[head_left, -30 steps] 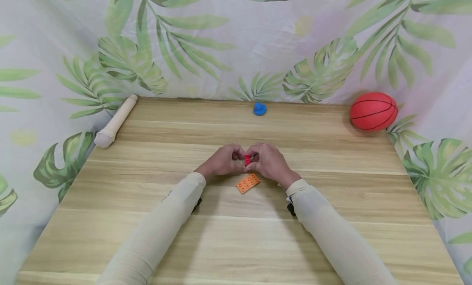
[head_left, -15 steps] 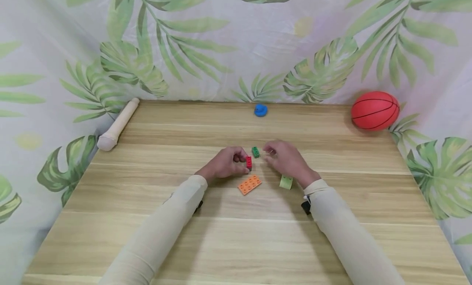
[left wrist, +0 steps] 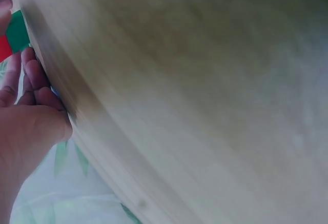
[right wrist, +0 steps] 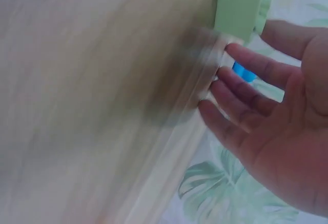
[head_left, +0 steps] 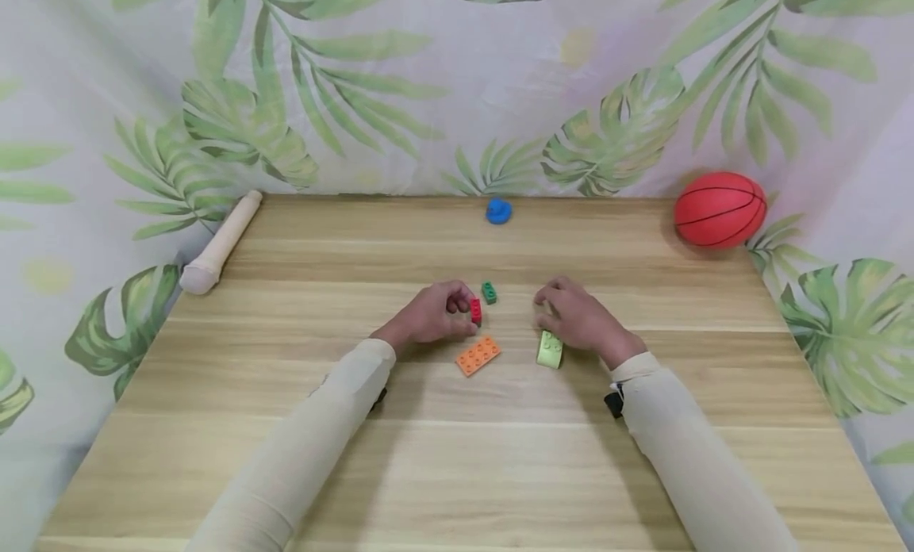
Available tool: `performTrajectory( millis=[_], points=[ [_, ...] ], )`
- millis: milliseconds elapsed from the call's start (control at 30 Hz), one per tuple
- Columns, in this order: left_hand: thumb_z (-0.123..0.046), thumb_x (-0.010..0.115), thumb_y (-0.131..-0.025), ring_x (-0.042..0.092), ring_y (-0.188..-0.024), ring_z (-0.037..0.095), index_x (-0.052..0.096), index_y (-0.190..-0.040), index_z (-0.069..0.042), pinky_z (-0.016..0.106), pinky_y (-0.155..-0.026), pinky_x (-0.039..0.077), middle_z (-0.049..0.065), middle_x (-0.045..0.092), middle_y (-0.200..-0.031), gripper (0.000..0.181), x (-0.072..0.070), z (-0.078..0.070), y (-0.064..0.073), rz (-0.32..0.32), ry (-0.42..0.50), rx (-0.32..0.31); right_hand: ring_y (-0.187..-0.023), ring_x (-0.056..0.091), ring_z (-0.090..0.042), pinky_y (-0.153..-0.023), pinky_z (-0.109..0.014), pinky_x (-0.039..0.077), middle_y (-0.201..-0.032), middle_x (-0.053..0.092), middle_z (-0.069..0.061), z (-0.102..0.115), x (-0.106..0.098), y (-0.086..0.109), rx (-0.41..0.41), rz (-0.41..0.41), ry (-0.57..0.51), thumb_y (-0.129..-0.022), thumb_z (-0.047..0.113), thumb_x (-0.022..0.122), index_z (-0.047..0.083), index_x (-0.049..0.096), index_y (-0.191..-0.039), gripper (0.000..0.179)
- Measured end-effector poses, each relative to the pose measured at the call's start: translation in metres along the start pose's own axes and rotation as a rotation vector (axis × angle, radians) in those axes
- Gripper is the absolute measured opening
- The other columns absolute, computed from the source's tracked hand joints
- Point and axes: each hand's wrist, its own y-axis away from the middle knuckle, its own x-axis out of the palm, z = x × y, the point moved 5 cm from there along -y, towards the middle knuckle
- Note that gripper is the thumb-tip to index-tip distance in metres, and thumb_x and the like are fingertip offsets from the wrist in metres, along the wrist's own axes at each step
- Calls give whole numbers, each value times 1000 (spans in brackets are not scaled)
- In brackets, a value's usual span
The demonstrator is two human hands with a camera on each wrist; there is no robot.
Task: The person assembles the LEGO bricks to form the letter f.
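Note:
Between the thumb and fingertips of my left hand [head_left: 435,312] is a small red toy brick [head_left: 475,310], pinched at its ends near the tabletop. A small green brick [head_left: 489,292] lies just beyond it; the left wrist view shows part of the green brick [left wrist: 18,32] behind the red one. My right hand [head_left: 574,314] reaches down beside a light green brick [head_left: 549,350]. In the right wrist view its fingers are spread and loosely bent, with the thumb close to the light green brick [right wrist: 238,8]. An orange studded brick [head_left: 478,356] lies between the hands, nearer me.
A blue rubber duck [head_left: 498,211] sits at the table's back edge. A red ball [head_left: 720,210] stands at the back right corner. Along the left edge lies a pale microphone-shaped object [head_left: 223,243]. Leaf-patterned cloth [head_left: 400,100] hangs behind the wooden table [head_left: 457,473].
My right hand has left the red brick and moved right to the light green brick. The green brick has come into sight. My left hand stays with the red brick.

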Motion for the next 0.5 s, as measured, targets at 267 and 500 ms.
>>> performTrajectory(
  millis=[267, 500],
  points=[
    [-19, 83, -95, 61, -109, 23, 64, -120, -12, 36, -101, 50, 9, 68, -115, 32, -1, 0, 1, -4, 21, 49, -130, 66, -34, -114, -52, 52, -135, 70, -16, 41, 18, 3, -177, -2, -41, -105, 23, 71, 1, 69, -133, 36],
    [-13, 82, -97, 62, -106, 22, 65, -118, -10, 34, -99, 51, 9, 69, -112, 27, -2, 0, 1, -4, 11, 80, -132, 64, -26, -116, -47, 51, -139, 68, -9, 67, 37, 4, -329, 92, -30, -95, 21, 85, 8, 71, -135, 44]
  ],
)
